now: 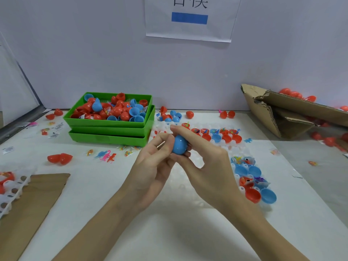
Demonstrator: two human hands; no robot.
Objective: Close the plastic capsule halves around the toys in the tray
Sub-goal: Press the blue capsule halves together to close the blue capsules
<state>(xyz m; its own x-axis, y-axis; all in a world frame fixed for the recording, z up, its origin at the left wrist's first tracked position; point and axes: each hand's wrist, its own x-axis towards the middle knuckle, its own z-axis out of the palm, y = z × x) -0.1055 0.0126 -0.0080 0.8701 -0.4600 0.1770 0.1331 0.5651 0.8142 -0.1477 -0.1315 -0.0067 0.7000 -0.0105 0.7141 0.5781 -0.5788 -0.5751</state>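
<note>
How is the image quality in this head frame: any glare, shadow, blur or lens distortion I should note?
Head view: lighting is even and soft, with a small highlight on the blue capsule gripped by the left hand and right hand; a darker shadow band crosses the table at right; wide-angle bending shows along the cardboard box and frame edges; the white tray is washed out, with faint detail.

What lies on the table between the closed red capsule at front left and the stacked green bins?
In the head view, loose toy dinosaurs in blue, pink and orange, plus small wrapped packets, lie between the red capsule and the green bins.
</note>
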